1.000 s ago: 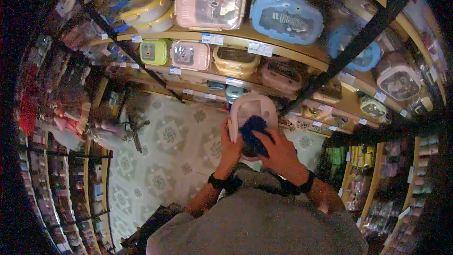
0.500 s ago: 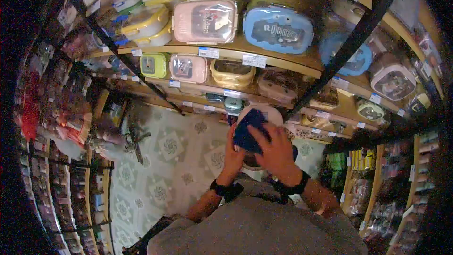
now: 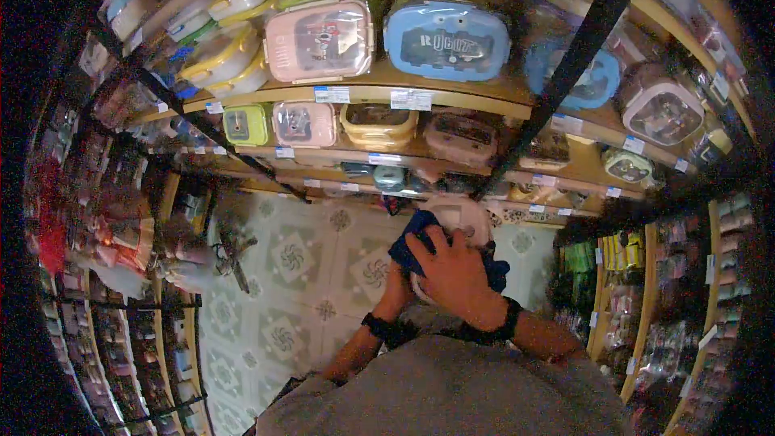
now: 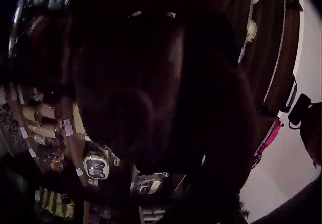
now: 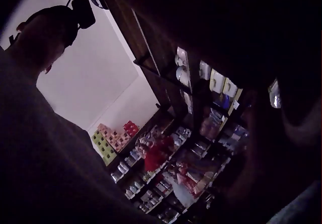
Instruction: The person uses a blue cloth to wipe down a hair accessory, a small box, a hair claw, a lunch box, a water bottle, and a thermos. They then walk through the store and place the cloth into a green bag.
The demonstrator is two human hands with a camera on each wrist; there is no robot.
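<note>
In the head view a pale pink lidded lunch box is held in front of the person's body. The left hand grips its left side, the fingers mostly hidden behind the box and a dark blue cloth. On top, the right hand holds the bunched cloth against the lid, fingers spread over it. One end of the cloth hangs out at the right of that hand. Dark shapes fill most of both wrist views, so the finger contact is hidden there.
Shelves of lunch boxes stand close in front, with a blue box and a pink box at the edge. A black post slants before them. Stocked racks flank both sides over a patterned tile floor.
The cloth and right hand have moved over the lid, lately toward its left edge, uncovering the upper right. The box sits slightly lower in view; the left hand keeps its hold.
</note>
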